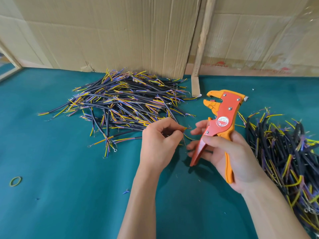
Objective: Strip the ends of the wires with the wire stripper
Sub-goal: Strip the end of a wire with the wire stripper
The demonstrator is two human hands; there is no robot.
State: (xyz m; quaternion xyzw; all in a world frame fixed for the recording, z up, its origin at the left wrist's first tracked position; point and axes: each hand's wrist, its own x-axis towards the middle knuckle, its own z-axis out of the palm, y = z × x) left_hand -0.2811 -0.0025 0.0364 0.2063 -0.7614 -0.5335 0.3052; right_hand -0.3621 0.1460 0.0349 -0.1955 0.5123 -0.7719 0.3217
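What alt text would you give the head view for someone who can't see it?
The right hand holds an orange wire stripper while the left hand pinches a wire end beside it. Piles of wires lie on a green table before cardboard.

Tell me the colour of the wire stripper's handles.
Orange wire stripper handles, seen in the head view.

An orange-and-red wire stripper (220,125) stands upright, jaws parted, pointing left. Black-sheathed wires with yellow and blue cores lie heaped in a left pile (120,102) and a right pile (284,152).
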